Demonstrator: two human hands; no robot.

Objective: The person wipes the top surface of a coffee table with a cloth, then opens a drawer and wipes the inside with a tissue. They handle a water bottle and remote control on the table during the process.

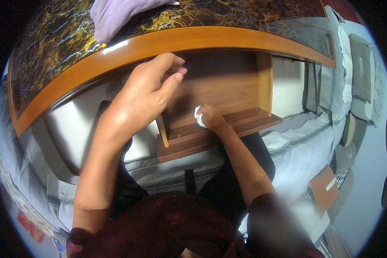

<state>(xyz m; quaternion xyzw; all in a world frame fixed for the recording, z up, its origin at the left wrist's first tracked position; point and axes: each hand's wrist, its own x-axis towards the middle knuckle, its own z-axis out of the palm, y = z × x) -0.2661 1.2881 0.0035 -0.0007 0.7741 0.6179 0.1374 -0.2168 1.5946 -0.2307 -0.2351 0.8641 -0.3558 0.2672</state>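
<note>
A wooden drawer (217,95) is pulled out from under the tabletop, with its brown floor exposed. My right hand (212,120) reaches into it, shut on a crumpled white tissue (198,116) near the inner side of the drawer front (245,124). Small pale specks dot the reddish-brown ledge there. Raised above the drawer's left side, my left hand (150,88) has loosely bent fingers, with a gap between thumb and fingers. Nothing shows in it, though its palm is turned out of sight. The left hand blocks part of the drawer's left side panel (163,130).
Ahead is a table with a dark marbled top (225,16) and a glossy wooden rim (213,37). A lilac cloth (116,19) lies on it. Light covered seating (304,142) surrounds my legs, with a brown cushion (324,188) at right.
</note>
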